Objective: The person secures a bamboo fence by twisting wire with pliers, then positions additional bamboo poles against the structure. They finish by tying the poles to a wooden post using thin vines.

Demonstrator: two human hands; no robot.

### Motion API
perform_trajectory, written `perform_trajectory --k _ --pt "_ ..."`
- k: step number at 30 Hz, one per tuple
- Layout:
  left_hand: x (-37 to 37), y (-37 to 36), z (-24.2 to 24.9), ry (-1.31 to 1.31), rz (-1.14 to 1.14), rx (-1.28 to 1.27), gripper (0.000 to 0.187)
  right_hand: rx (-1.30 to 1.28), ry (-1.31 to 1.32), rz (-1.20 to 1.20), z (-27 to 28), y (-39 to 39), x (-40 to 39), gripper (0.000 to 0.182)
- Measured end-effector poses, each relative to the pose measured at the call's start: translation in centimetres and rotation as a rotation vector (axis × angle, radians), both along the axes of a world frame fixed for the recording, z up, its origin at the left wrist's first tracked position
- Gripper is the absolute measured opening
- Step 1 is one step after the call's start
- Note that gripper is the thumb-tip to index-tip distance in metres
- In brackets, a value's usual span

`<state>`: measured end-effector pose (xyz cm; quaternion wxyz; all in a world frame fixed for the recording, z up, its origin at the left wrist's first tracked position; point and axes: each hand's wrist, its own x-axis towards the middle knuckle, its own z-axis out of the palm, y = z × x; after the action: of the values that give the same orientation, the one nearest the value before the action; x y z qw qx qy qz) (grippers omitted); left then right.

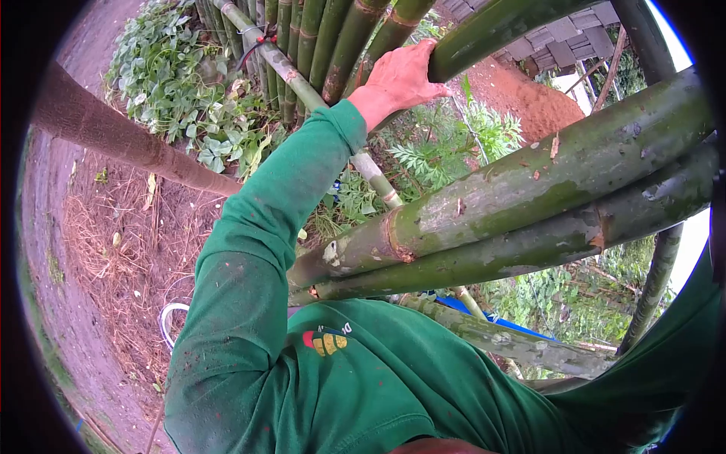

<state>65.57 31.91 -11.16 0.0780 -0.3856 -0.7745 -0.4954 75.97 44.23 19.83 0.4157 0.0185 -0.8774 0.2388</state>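
My left hand (pixel 401 76) is wrapped over a thick green bamboo pole (pixel 499 34), thumb toward the right, with part of its fingers hidden behind the pole. Just left of the hand, a row of bamboo poles (pixel 329 45) leans against a thinner bamboo crossbar (pixel 291 76). Two more thick poles, an upper bamboo pole (pixel 529 181) and a lower bamboo pole (pixel 484 265), slant across between my chest and that hand. On the right side only a green sleeve (pixel 673 363) shows; my right hand is out of sight.
A brown trunk (pixel 136 136) crosses at the left. Leafy plants (pixel 166 76) grow behind it, and ferny greenery (pixel 454 136) stands below my hand. A red and black tie (pixel 261 41) is on the crossbar. Another bamboo bar (pixel 514 340) runs low beside a blue strip (pixel 522 328).
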Motion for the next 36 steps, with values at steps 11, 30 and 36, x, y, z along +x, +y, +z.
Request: perform_trajectory --k 11,30,36 --pt "0.6 0.2 -4.1 -0.18 0.069 -0.279 0.053 0.002 -0.015 -0.01 -0.9 0.0 0.5 0.074" --pt "14.6 -20.7 -4.8 -0.653 -0.787 0.146 0.105 -0.006 0.017 -0.017 0.0 0.8 1.9 0.084" --pt "21.0 -21.3 -6.1 -0.655 -0.207 0.056 0.086 -0.005 0.043 0.014 0.3 0.8 2.7 0.088"
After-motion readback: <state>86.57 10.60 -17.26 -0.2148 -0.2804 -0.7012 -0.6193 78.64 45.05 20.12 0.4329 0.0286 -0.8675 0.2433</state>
